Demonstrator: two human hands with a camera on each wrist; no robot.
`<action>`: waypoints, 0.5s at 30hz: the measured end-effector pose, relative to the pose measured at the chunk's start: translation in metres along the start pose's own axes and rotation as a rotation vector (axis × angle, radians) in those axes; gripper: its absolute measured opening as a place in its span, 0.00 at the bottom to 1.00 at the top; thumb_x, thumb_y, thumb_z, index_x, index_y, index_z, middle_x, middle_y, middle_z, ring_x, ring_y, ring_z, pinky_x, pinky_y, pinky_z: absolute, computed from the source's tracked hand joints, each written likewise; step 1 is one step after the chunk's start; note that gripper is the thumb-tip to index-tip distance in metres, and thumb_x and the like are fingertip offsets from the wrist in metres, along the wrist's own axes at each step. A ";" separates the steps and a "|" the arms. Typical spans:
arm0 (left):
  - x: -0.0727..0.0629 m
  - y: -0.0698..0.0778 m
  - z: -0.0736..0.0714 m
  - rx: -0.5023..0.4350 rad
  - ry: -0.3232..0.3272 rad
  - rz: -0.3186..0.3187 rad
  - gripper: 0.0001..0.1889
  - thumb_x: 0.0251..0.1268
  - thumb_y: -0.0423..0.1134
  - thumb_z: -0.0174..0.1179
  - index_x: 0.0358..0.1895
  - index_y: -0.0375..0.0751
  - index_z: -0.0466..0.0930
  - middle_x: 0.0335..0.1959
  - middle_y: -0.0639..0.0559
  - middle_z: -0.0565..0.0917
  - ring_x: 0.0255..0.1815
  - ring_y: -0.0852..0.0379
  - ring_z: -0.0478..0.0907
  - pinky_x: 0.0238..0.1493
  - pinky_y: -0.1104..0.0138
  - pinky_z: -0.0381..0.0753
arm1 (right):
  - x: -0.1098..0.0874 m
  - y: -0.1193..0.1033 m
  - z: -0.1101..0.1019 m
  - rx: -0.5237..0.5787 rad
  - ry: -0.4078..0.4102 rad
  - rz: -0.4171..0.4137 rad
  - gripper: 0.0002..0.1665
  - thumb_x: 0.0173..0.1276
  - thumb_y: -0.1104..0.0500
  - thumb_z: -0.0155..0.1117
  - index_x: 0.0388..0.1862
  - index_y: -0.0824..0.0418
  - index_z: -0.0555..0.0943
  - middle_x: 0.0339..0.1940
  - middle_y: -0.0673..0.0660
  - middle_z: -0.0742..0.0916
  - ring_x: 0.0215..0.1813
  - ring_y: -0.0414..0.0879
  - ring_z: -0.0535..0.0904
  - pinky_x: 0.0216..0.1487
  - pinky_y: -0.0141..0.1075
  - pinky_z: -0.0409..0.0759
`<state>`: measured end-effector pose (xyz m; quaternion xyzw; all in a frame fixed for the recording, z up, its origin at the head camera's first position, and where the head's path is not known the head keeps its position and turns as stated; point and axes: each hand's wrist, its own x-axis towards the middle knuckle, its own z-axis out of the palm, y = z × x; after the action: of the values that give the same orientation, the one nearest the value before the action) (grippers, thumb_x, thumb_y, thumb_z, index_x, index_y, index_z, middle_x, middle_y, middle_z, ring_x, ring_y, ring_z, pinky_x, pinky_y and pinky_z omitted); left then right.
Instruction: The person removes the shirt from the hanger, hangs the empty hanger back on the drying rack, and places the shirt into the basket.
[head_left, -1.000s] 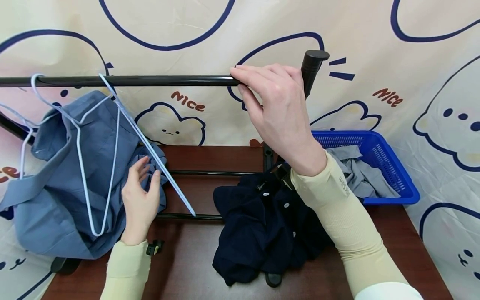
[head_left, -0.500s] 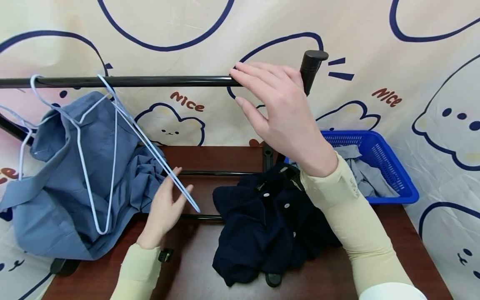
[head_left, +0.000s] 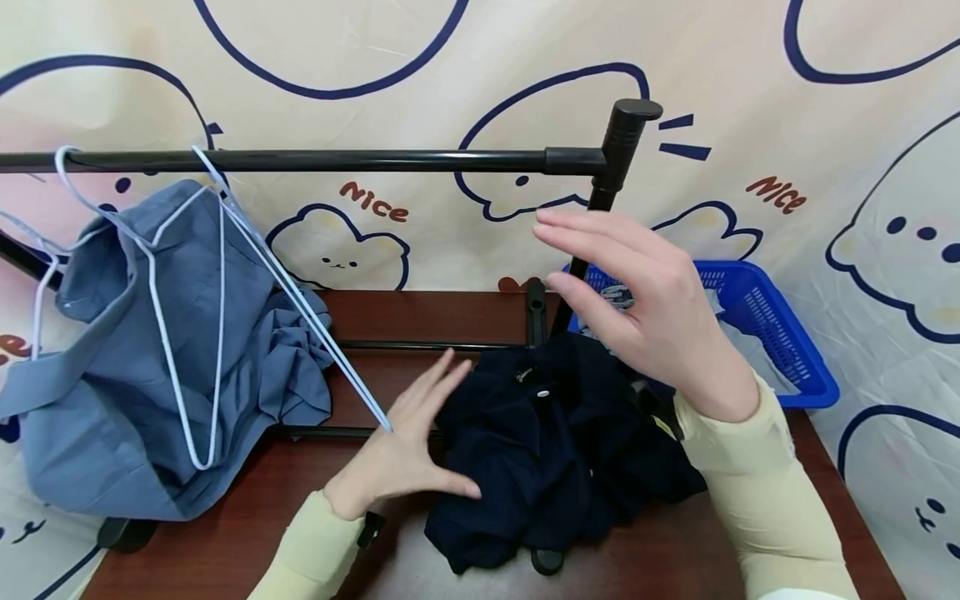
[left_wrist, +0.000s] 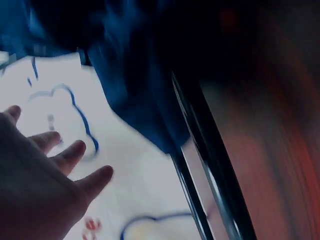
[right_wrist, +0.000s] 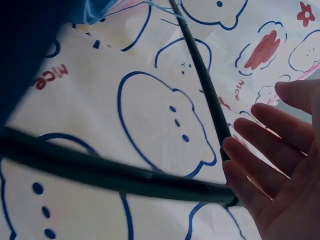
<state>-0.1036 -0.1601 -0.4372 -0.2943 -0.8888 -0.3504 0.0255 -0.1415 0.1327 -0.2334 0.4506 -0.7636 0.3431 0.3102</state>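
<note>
A crumpled navy shirt (head_left: 525, 467) with pale buttons lies on the table, partly over the rack's lower bar. My left hand (head_left: 401, 446) is at its left side, fingers spread and thumb over its edge, holding nothing. To the upper right of the shirt my right hand (head_left: 652, 300) hovers with straight fingers, in front of the rack's upright and the basket. A blue garment (head_left: 150, 400) hangs at the left from the black rail (head_left: 360, 162). Light-blue hangers (head_left: 300, 304) hook over that rail, and the lower end of one overlaps my left hand.
A blue plastic basket (head_left: 798, 358) holding grey clothes (head_left: 757, 350) stands at the right rear of the brown table (head_left: 720, 542). The black rack's upright (head_left: 617, 167) rises in front of a patterned curtain (head_left: 420, 250). A lower bar (head_left: 435, 344) runs low across the table.
My right hand has left the rail and come down to the right. My left hand has moved right, from the blue garment to the navy shirt, whose upper part has shifted slightly.
</note>
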 end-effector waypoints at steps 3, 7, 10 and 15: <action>0.003 0.012 0.010 0.037 -0.069 0.061 0.77 0.25 0.79 0.75 0.84 0.58 0.41 0.84 0.53 0.33 0.82 0.46 0.38 0.69 0.33 0.52 | -0.017 0.005 -0.001 -0.004 -0.062 0.038 0.31 0.80 0.41 0.54 0.63 0.64 0.82 0.66 0.56 0.82 0.67 0.52 0.76 0.68 0.45 0.70; 0.007 0.024 0.020 0.073 -0.134 0.102 0.82 0.20 0.77 0.78 0.84 0.57 0.37 0.83 0.51 0.27 0.82 0.42 0.33 0.67 0.29 0.49 | -0.040 0.011 0.002 -0.013 -0.155 0.095 0.34 0.78 0.36 0.54 0.67 0.60 0.80 0.68 0.56 0.80 0.70 0.53 0.73 0.70 0.47 0.68; 0.009 0.028 0.025 0.099 -0.170 0.097 0.83 0.20 0.74 0.81 0.84 0.59 0.34 0.83 0.51 0.24 0.82 0.43 0.31 0.68 0.30 0.48 | -0.060 0.015 0.005 -0.025 -0.247 0.143 0.36 0.75 0.36 0.60 0.71 0.57 0.77 0.72 0.55 0.76 0.72 0.53 0.70 0.70 0.50 0.67; 0.013 0.028 0.033 0.163 -0.198 0.060 0.83 0.24 0.68 0.84 0.83 0.61 0.29 0.82 0.50 0.24 0.82 0.43 0.30 0.68 0.29 0.47 | -0.093 0.019 0.015 -0.009 -0.414 0.277 0.42 0.67 0.41 0.72 0.77 0.46 0.70 0.78 0.50 0.69 0.76 0.50 0.64 0.69 0.56 0.66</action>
<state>-0.0943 -0.1158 -0.4420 -0.3508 -0.9033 -0.2453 -0.0279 -0.1236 0.1718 -0.3192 0.4010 -0.8667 0.2794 0.0994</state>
